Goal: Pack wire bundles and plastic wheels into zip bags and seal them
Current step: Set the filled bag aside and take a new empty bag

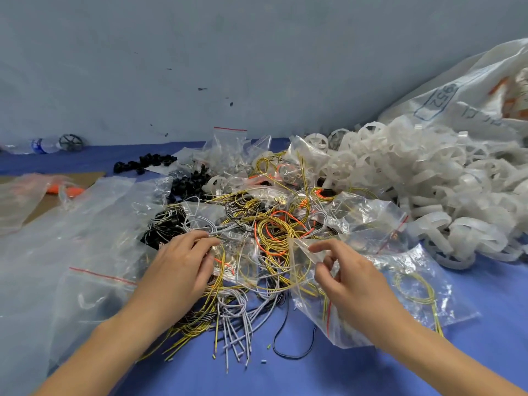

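Wires (257,224) in yellow, grey, orange and black lie tangled in a heap at the middle of the frame, on the blue table cover (285,372), with loose grey and yellow ends trailing toward the lower edge. Your left hand (177,264) rests on the near left side of that heap. Its fingers are bent down into the grey and yellow strands and touch them, but you cannot tell whether they close on any one strand. Your right hand (351,278), just right of centre, pinches the edge of a clear zip bag (303,258) between thumb and curled fingers. The bag lies crumpled over the right side of the heap and under your wrist.

White plastic wheels (428,181) are piled high at the right of the frame, touching the heap. A big white sack (471,90) leans behind them at the upper right. Small black parts (151,162) sit above and left of the wires. Another zip bag with a red strip (94,295) lies flat at the lower left, beside your left forearm. Clear bags stand crumpled behind the heap, one of them upright (228,141). A water bottle (40,145) lies on its side at the far left, against the wall.
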